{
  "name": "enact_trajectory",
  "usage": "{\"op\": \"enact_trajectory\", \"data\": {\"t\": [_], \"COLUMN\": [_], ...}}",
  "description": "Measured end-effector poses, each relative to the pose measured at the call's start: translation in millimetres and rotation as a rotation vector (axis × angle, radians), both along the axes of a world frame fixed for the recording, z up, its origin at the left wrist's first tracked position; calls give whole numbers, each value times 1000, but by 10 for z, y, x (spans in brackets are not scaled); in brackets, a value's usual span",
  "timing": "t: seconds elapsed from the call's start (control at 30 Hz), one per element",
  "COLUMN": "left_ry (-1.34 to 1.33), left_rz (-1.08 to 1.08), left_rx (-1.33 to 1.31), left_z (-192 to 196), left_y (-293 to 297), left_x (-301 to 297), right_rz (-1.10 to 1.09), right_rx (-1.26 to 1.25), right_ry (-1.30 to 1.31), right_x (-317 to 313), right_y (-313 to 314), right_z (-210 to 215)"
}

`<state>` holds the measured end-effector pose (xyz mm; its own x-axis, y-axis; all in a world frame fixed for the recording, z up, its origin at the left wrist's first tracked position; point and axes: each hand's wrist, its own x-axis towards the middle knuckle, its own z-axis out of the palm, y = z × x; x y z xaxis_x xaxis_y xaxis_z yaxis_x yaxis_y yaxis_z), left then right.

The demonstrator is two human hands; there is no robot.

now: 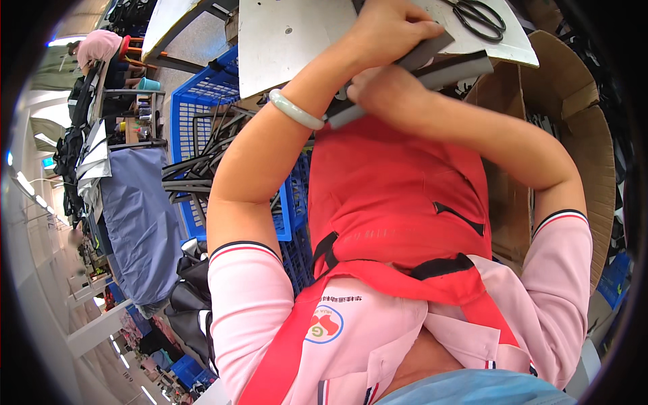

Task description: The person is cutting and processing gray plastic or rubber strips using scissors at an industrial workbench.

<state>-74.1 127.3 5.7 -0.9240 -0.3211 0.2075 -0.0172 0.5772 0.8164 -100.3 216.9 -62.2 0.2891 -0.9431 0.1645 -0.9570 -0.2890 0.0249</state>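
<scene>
My left hand [398, 28], with a pale bangle [297, 110] on its wrist, pinches a dark grey flat strip [432, 50] over the table's near edge. Just below it, my right hand [386, 93] is curled round a second grey strip [462, 71], which has a black edge and runs slantwise under the hand toward my apron. Motion blurs the right hand a little, and its fingertips are hidden. Black-handled scissors [479, 19] lie on the white table [287, 50], right of my left hand.
A blue plastic crate [181, 111] on the left holds many dark strips [196, 179]. To the right stands an open cardboard box [574, 128]. My red apron [398, 182] meets the table edge. Blue-grey cloth [138, 223] hangs farther left, and a person in pink [100, 48] sits beyond.
</scene>
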Motion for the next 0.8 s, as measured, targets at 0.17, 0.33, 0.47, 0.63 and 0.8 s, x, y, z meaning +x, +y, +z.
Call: {"op": "enact_trajectory", "data": {"t": [0.17, 0.33, 0.47, 0.63, 0.8], "left_ry": [-356, -508, -301, -83, -113], "left_rz": [10, 25, 91, 208, 235], "left_rx": [391, 363, 525, 177, 247], "left_z": [-315, -292, 35, 233, 152], "left_y": [-487, -331, -384, -507, -671], "left_x": [653, 1033, 912, 647, 466], "right_rz": [68, -208, -386, -440, -441], "right_rx": [56, 33, 87, 59, -41], "right_ry": [-306, -556, -417, -325, -281], "right_x": [-608, -1252, -1240, -1360, -1582], "right_y": [261, 421, 511, 447, 335], "right_z": [290, 750, 1245, 1265, 1097]}}
